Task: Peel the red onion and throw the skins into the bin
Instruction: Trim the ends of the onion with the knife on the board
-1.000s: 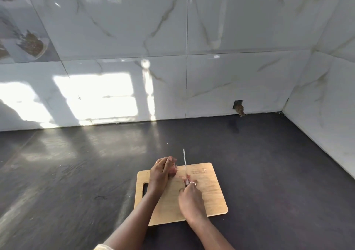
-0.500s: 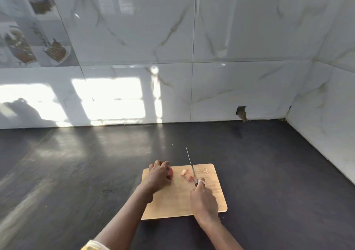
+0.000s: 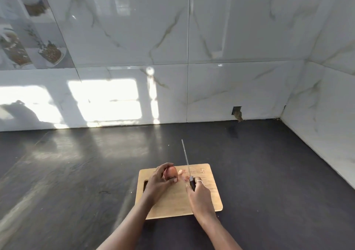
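a: where is the red onion?

b: the red onion is in the left hand, raised just over the far left part of a wooden cutting board. the fingers curl over its top and the thumb presses in from below, so the hand grips it firmly.

a: which way does it point?

b: it looks egg-shaped, with its long axis roughly upright and leaning slightly to the right. it is small and half covered by fingers, so i cannot tell which end is the root. the part that shows is pinkish brown and smooth.

a: and the other hand?

b: the right hand is closed round the dark handle of a knife. the long, thin blade is seen almost edge-on. it points away from the person toward the wall, angled a little left, and its tip reaches past the board's far edge. the blade passes just right of the onion without touching it.

a: anything else on the board?

b: a few small pink skin scraps lie between the onion and the blade. the board lies with its long side left to right, a handle slot at its left end, on a dark countertop. glossy marble wall tiles rise behind.
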{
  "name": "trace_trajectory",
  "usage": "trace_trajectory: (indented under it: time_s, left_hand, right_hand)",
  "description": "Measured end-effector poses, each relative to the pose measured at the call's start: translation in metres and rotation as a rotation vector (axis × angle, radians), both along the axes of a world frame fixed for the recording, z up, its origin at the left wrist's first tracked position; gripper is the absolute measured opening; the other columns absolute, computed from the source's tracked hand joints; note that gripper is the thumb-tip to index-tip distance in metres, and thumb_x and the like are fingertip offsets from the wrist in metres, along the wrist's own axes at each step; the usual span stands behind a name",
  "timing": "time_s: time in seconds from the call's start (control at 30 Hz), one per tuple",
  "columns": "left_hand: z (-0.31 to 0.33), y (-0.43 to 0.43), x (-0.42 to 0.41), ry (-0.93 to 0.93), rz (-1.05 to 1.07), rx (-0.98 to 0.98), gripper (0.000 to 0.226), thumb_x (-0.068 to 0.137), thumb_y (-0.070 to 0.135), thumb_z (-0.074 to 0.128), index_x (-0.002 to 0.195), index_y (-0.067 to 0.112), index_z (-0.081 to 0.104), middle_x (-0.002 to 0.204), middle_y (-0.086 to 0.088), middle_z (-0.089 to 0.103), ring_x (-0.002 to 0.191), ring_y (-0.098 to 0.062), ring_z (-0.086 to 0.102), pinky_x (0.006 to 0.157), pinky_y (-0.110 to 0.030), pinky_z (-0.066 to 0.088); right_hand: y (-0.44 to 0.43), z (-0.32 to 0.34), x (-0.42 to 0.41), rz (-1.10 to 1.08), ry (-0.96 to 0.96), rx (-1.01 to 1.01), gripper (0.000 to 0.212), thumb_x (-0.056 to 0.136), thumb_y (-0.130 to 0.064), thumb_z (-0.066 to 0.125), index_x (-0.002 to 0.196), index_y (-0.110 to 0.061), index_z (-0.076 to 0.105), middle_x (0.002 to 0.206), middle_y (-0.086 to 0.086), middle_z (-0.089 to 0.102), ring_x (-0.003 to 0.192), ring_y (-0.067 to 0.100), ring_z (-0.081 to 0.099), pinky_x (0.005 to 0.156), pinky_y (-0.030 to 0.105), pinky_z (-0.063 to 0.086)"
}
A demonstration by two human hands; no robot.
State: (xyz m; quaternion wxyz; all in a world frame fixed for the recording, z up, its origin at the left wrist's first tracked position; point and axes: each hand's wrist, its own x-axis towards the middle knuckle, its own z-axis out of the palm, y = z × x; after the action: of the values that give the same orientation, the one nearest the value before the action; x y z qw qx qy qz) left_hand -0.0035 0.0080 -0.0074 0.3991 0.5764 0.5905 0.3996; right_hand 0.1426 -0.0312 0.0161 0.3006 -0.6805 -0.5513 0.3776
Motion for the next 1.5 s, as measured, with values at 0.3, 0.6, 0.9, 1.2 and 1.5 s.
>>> trace_trajectory:
  time_s: [0.3,0.6,0.9,1.2,1.5]
  left_hand:
    - [-0.008,-0.005,0.004,0.033,-0.075,0.017,0.039,0.071,0.034,0.050,0.108,0.046,0.042,0.112,0.012,0.054,0.106,-0.002,0.049,0.087,-0.011,0.035]
    - [-0.007,-0.001,0.004,-0.017,-0.063,-0.024,0.047,0.074,0.046,0.053,0.118,0.032,0.048,0.117,0.009,0.057,0.109,-0.009,0.053,0.090,-0.012,0.040]
    - [-0.009,0.006,-0.002,0.242,-0.166,0.214,0.069,0.066,0.013,0.073,0.120,0.036,0.037,0.112,0.009,0.047,0.104,0.001,0.049,0.087,-0.009,0.039]
    - [-0.015,-0.001,0.000,0.308,-0.180,0.145,0.068,0.065,0.026,0.050,0.131,0.015,0.038,0.137,0.005,0.024,0.129,-0.010,0.030,0.098,0.004,0.015]
    - [-0.013,-0.006,0.010,0.171,-0.127,0.009,0.081,0.083,0.009,0.063,0.143,0.014,0.009,0.123,0.004,0.045,0.118,-0.009,0.043,0.092,-0.002,0.026]
  right_hand:
    - [0.001,-0.004,-0.014,0.089,0.088,0.001,0.043,0.099,-0.030,0.046,0.138,-0.012,0.045,0.135,0.000,0.056,0.126,0.017,0.051,0.098,0.020,0.038]
    - [0.010,-0.021,-0.019,0.068,0.218,-0.061,0.047,0.095,-0.032,0.053,0.138,-0.016,0.046,0.117,0.001,0.064,0.108,0.017,0.060,0.086,0.024,0.046]
    - [0.021,-0.043,-0.017,0.012,0.355,-0.141,0.015,0.086,-0.025,0.055,0.099,-0.020,0.053,0.073,-0.010,0.052,0.056,0.003,0.044,0.050,0.016,0.032]
    - [0.019,-0.050,-0.019,0.022,0.455,-0.096,0.037,0.086,-0.038,0.056,0.119,-0.022,0.054,0.074,-0.018,0.046,0.058,-0.004,0.037,0.050,0.012,0.028]
    - [0.017,-0.047,-0.016,-0.009,0.404,-0.081,0.013,0.083,-0.036,0.057,0.094,-0.031,0.053,0.083,-0.006,0.055,0.060,0.000,0.043,0.052,0.015,0.031]
